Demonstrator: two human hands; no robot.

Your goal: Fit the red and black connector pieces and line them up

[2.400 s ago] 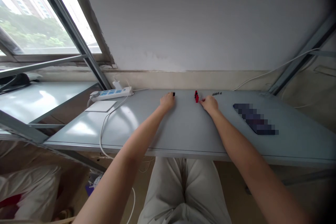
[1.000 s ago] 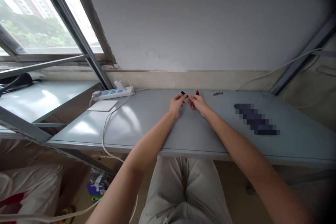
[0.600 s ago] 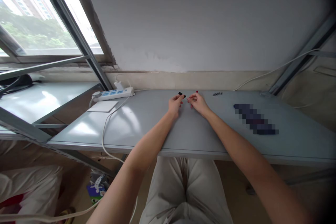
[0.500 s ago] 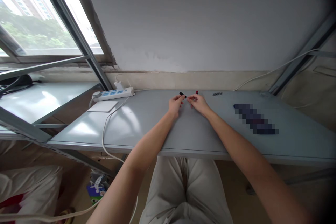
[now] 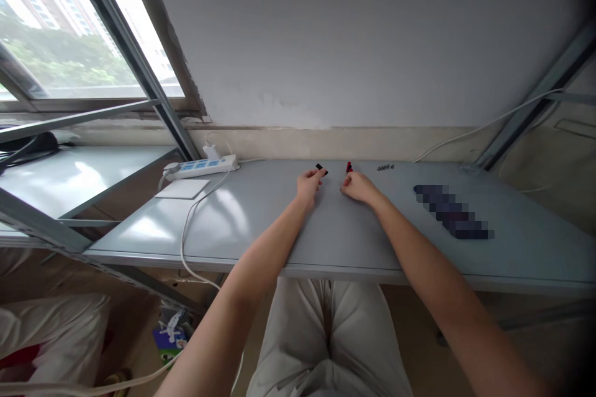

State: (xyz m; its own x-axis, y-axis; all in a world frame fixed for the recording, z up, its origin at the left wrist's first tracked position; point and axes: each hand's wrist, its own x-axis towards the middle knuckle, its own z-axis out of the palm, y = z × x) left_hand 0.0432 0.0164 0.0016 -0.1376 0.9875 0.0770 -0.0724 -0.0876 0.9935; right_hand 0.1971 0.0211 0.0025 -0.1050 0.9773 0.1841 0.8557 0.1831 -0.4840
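Observation:
Pinched in the fingers of my left hand (image 5: 309, 187) is a small black oblong piece (image 5: 321, 169), held just above the grey desk (image 5: 261, 211). To its right, my right hand (image 5: 357, 187) has its fingers curled together low over the desktop; what they hold, if anything, is too small to make out. Right behind that hand lies a small red and black object (image 5: 349, 167), partly covered by the fingers. A short row of several tiny dark pieces (image 5: 385, 167) rests farther right, near the wall.
A white power strip (image 5: 205, 165) with plugs and a white flat square (image 5: 182, 188) are at the desk's left; a white cable (image 5: 185, 229) hangs over the front edge. At the right lies a dark pixelated object (image 5: 451, 211). A person's leg (image 5: 56, 335) shows lower left.
My right hand has drawn away from the left, moving slightly right and toward me, so the red and black object shows more. My left hand has shifted a little left with the black piece.

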